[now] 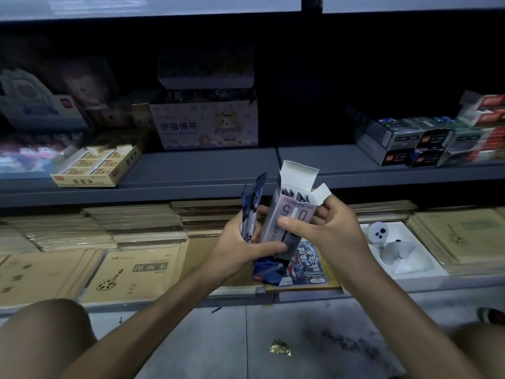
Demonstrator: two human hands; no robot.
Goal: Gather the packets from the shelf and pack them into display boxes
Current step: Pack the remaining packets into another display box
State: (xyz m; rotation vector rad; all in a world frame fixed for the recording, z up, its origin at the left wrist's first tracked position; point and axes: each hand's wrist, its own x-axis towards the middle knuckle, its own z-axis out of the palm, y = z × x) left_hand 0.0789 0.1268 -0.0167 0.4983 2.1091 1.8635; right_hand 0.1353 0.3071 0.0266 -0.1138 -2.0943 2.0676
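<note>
So the left hand [240, 248] is curled round a little fan of dark blue glossy packets [252, 206], with the thumb reaching over to the bottom end of a small grey-white cardboard box [284, 222] printed "0.5". The right hand [330, 231] grips that same box, thumb flat across the front, fingers wrapped behind. The box is tilted a bit, top flaps open, and dark packet tips [299, 197] poke out of the opening.

Counting: one box, two hands on it. The loose packets look like two or three, but it's too blurry to be sure.

It's all held in the air in front of the grey metal shelf [205, 166]. On that shelf are one pastel bear-print display carton [207, 127], one open yellow box of small yellow blocks [95, 168] and a pile of dark small boxes [410, 144] on the right. Lower down there are stacks of brown paper notebooks [131, 269], a blue printed pack [311, 265] right under the hands, and a white tray [415, 258]. One gold wrapper scrap [280, 347] lies on the floor.
</note>
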